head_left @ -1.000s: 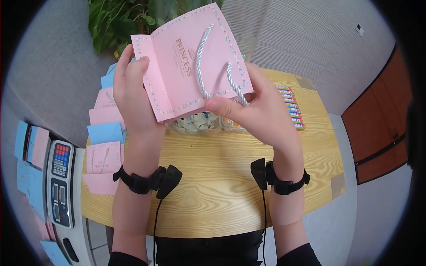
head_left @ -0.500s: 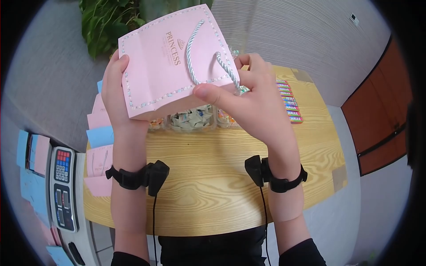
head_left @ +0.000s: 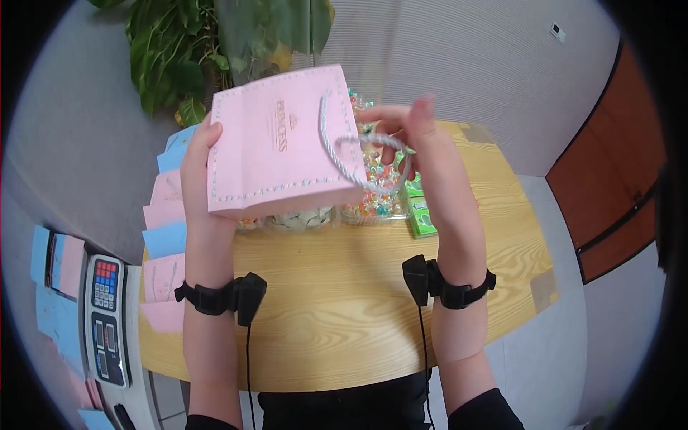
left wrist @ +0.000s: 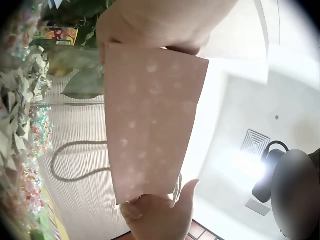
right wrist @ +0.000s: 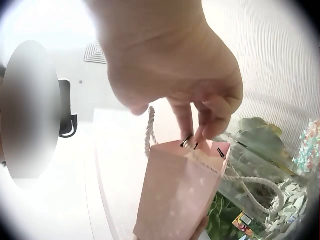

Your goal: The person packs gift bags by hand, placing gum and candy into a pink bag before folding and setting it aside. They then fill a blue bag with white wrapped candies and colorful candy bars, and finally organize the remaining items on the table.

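A pink paper gift bag [head_left: 251,158] printed "PRINCESS" is held up over the table, lying tilted with its mouth to the right. My left hand [head_left: 199,165] grips its bottom end, thumb on the printed face. White rope handles [head_left: 326,136] loop from the mouth side. My right hand [head_left: 438,154] is at that opening with its thumb raised. In the right wrist view, my right hand's fingers [right wrist: 185,122] reach down to the bag's mouth [right wrist: 175,146], where dark handle-end clips [right wrist: 220,152] show inside. The bag's contents are hidden.
Behind the bag stand clear tubs of colourful wrapped candies [head_left: 376,204] and pale packets [head_left: 301,218]. Green boxes [head_left: 423,221] lie by my right forearm. Pink and blue bags [head_left: 165,240] line the table's left edge, beside a scale [head_left: 106,287]. A leafy plant [head_left: 172,64] is at the back.
The bag has come lower and turned more level. My right hand has let go of its mouth side, thumb lifting off the printed face, and shifted right to the opening.
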`<state>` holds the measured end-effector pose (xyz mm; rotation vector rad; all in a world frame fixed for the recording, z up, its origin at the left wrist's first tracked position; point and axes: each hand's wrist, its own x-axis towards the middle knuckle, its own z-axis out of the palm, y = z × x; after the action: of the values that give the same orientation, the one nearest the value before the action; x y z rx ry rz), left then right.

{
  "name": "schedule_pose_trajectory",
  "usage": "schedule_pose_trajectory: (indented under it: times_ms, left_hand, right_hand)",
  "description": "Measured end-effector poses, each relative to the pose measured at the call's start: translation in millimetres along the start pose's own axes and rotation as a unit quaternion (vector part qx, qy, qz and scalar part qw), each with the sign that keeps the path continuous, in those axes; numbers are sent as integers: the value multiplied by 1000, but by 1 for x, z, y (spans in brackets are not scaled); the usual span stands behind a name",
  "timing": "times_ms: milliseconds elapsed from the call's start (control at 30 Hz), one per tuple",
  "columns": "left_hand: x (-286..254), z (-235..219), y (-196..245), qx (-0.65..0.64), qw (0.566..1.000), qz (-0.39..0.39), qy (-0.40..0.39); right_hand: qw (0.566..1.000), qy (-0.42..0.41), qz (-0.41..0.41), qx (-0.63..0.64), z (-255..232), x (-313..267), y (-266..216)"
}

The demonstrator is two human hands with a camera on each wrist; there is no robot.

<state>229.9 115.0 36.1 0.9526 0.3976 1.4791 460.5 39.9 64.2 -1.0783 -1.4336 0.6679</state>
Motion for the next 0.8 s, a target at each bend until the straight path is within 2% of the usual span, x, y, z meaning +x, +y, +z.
schedule_pose_trajectory:
  times_ms: [33,100,167,200,233,267,300,367,400,467,500,567,600,633,667,700,733,767,800]
  left_hand:
    - [-1,1,0,-2,1000,2,-3]
    - [-4,4,-2,4,999,-25,-19]
    - [-5,6,-5,9,999,-39,-16]
    - [-6,6,-6,14,998,-54,-11]
    - [-6,6,-7,14,998,-55,-12]
    - [-5,6,-8,14,996,-71,-54]
    - [-5,6,-9,13,991,-88,-97]
    - [-9,10,-11,28,992,-90,-84]
    - [-11,12,-12,42,992,-91,-71]
    - [-12,12,-14,54,992,-86,-73]
    - [-12,13,-15,65,992,-79,-75]
    - [-16,19,-19,80,992,-63,-70]
    - [-19,23,-22,96,992,-43,-62]
    - [-22,29,-25,93,992,-47,-68]
    - [-26,34,-27,88,993,-36,-68]
    - [-29,38,-29,84,994,-25,-67]
    - [-29,40,-31,82,994,-28,-70]
    - [-28,40,-31,59,995,-27,-76]
    - [-29,39,-31,36,996,-24,-81]
  right_hand:
    - [996,58,-19,67,-2,1,-3]
    - [994,63,-2,85,-4,1,-5]
    - [995,61,-50,-57,-3,2,4]
    - [995,62,-49,-57,-3,2,6]
    - [995,8,-52,-88,-3,1,7]
    - [991,-45,-54,-118,-3,0,8]
    - [991,-44,-53,-117,-1,-2,4]
    - [990,-105,-34,-89,3,-7,-5]
    - [990,-104,-33,-89,4,-9,-4]
    - [968,-105,-168,-152,4,-12,0]
    - [969,-103,-166,-154,1,-13,2]
    - [952,-201,-94,-210,-8,-16,4]
    - [953,-197,-90,-213,-10,-26,7]
    - [987,-156,30,-4,-10,-42,11]
    - [962,-105,145,208,-9,-56,17]
    - [962,-100,146,206,-9,-66,27]
    - [990,-80,43,106,-7,-74,40]
    - [996,-59,-61,3,-5,-78,46]
    - [994,-61,-88,1,-4,-78,44]
